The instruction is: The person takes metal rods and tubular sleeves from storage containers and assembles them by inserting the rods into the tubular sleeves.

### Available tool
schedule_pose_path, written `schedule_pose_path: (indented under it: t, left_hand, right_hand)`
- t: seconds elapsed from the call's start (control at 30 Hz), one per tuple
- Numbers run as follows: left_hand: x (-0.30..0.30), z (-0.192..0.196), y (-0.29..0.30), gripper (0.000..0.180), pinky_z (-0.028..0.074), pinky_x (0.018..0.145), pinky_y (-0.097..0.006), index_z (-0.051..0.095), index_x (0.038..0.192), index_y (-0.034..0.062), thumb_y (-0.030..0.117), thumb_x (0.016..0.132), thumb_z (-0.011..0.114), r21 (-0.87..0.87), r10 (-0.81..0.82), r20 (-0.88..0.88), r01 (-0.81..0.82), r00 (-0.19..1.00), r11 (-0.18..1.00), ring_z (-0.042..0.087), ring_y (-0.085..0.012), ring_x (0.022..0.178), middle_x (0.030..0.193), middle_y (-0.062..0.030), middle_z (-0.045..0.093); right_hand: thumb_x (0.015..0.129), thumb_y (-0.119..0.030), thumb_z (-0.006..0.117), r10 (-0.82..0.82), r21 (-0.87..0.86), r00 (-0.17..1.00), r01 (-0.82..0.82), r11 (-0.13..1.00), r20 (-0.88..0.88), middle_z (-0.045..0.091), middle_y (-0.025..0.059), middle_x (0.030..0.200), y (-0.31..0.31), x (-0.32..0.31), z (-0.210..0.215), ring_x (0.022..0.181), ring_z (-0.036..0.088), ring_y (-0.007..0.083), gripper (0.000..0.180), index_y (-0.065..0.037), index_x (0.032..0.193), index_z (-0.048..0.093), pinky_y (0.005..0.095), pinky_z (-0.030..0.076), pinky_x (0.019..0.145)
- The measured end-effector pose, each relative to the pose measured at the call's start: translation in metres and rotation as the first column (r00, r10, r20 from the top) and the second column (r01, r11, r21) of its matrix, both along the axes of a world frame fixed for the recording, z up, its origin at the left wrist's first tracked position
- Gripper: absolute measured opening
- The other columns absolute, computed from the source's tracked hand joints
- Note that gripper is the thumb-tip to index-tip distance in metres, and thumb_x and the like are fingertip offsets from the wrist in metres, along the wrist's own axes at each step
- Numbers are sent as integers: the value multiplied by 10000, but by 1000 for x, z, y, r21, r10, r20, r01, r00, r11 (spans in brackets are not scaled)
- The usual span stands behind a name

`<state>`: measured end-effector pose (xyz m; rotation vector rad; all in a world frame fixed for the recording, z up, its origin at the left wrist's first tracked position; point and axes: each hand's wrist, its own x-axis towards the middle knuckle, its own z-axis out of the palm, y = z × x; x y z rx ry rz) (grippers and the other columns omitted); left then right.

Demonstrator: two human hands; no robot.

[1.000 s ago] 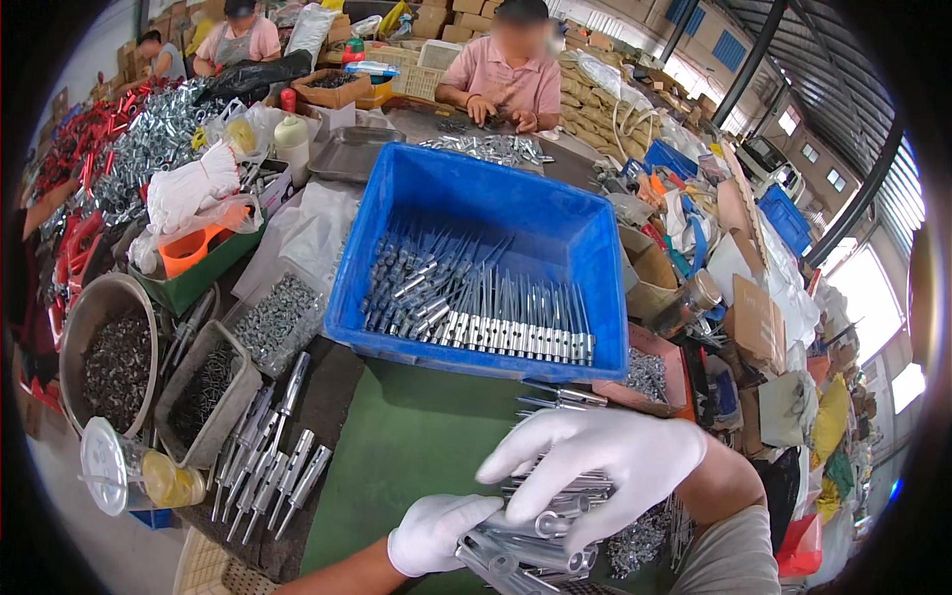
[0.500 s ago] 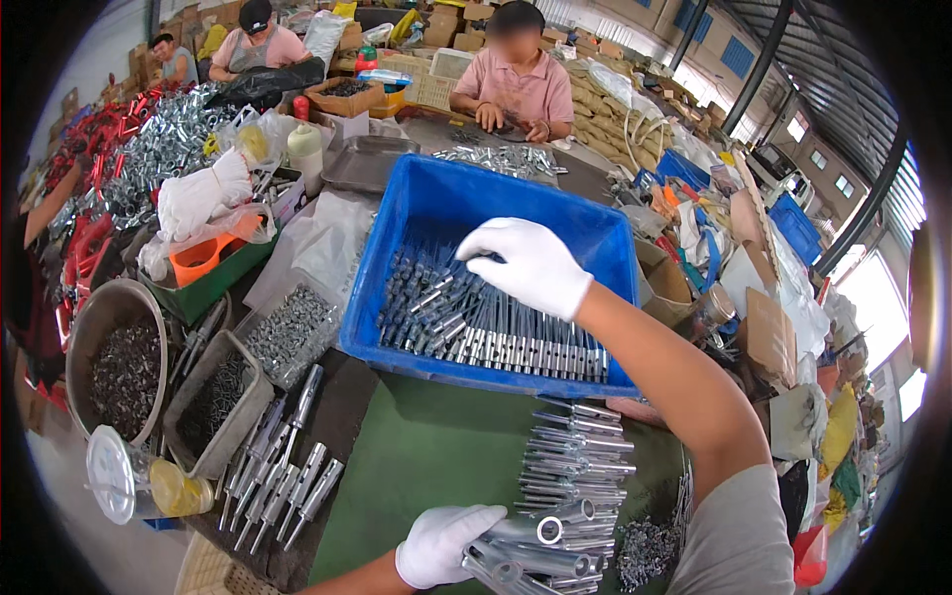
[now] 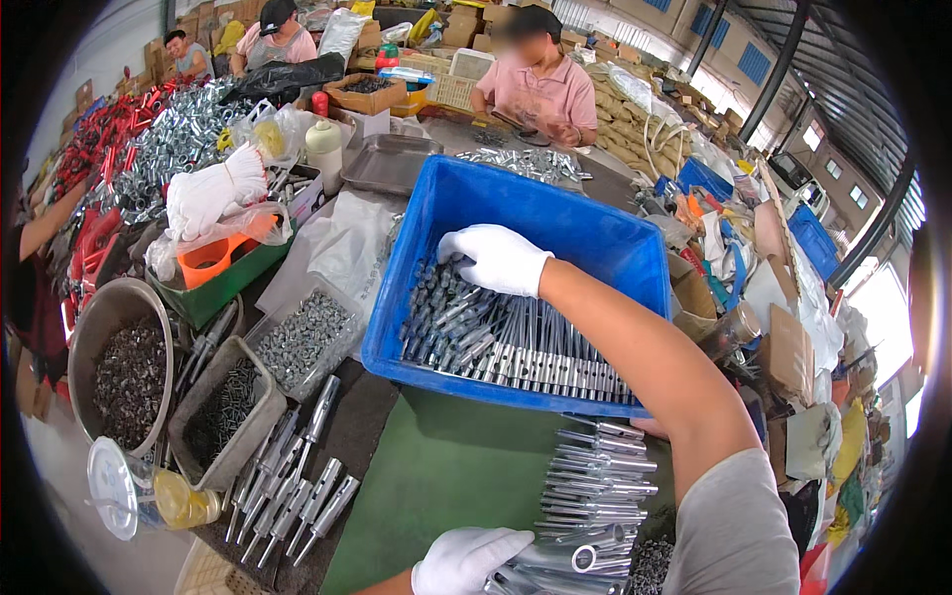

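Observation:
My right hand point(image 3: 494, 258), in a white glove, reaches into the blue plastic crate point(image 3: 555, 213) and rests on the metal rods point(image 3: 516, 342) lying in rows on its bottom. Whether its fingers grip a rod is hidden under the palm. My left hand point(image 3: 464, 561), also gloved, sits at the bottom edge, closed on a bundle of metal sleeves point(image 3: 555, 570). A pile of finished metal pins point(image 3: 600, 476) lies on the green mat point(image 3: 436, 486) between the two hands.
Left of the mat lie several pointed metal parts point(image 3: 297, 491), a grey tray of screws point(image 3: 223, 412), a clear tray of nuts point(image 3: 302, 337) and a steel bowl point(image 3: 109, 367). A person in pink point(image 3: 540, 74) works across the table; two more sit far left.
My right hand has gone from just above the pin pile near me up into the blue crate, reaching further left over the rods. My left hand stayed at the bottom edge.

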<state>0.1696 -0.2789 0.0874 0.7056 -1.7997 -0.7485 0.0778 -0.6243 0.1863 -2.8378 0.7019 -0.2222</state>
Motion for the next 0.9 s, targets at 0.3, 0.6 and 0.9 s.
schedule_pose_path:
  t: [0.3, 0.6, 0.9]
  left_hand:
    - [-2, 0, 4, 597, 529, 701, -432, 555, 1187, 7, 258, 686, 763, 20, -3, -16, 3, 1000, 1000, 650, -380, 787, 975, -185, 664]
    - [-12, -3, 4, 294, 538, 726, -378, 577, 1002, 3, 276, 919, 510, 474, 67, -249, 61, 966, 878, 640, -237, 796, 900, -125, 633]
    - [-14, 25, -12, 408, 521, 536, -316, 551, 1006, 134, 512, 916, 423, 511, 210, -327, -14, 922, 859, 621, -185, 679, 875, -60, 629]
  right_hand:
    - [764, -66, 617, 233, -165, 969, -217, 962, 82, 610, 152, 913, -8, -10, -10, 938, 588, 339, 213, -66, 976, 637, 413, 472, 852]
    - [775, -127, 625, 9, -67, 905, 21, 998, 425, 589, 111, 776, 42, -19, 49, 724, 602, 274, 116, -70, 870, 589, 379, 488, 678]
    - [807, -104, 588, -420, 526, 533, -56, 849, 735, 604, 150, 894, 217, -76, 129, 671, 604, 176, 697, -44, 1425, 273, 275, 518, 643]
